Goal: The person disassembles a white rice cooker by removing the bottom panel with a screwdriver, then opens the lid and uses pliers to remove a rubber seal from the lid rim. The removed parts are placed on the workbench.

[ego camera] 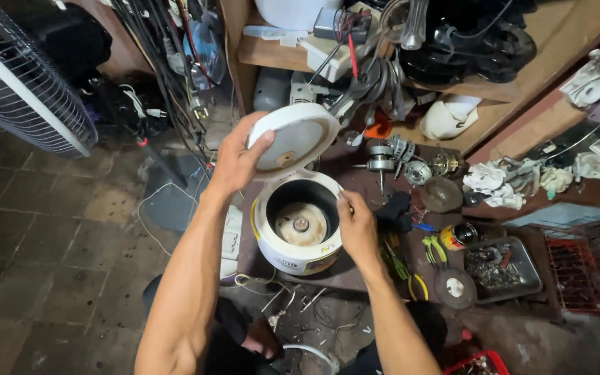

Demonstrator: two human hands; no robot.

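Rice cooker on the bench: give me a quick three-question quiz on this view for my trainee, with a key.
1. True or false: the rice cooker has its lid shut.
2. Which hand holds the lid up? A) left hand B) right hand
3. Fill in: the metal tray of small parts lies to the cooker's ____ in the picture.

Key
1. False: the lid is raised and the inside shows.
2. A; the right hand rests on the cooker's rim.
3. Right.
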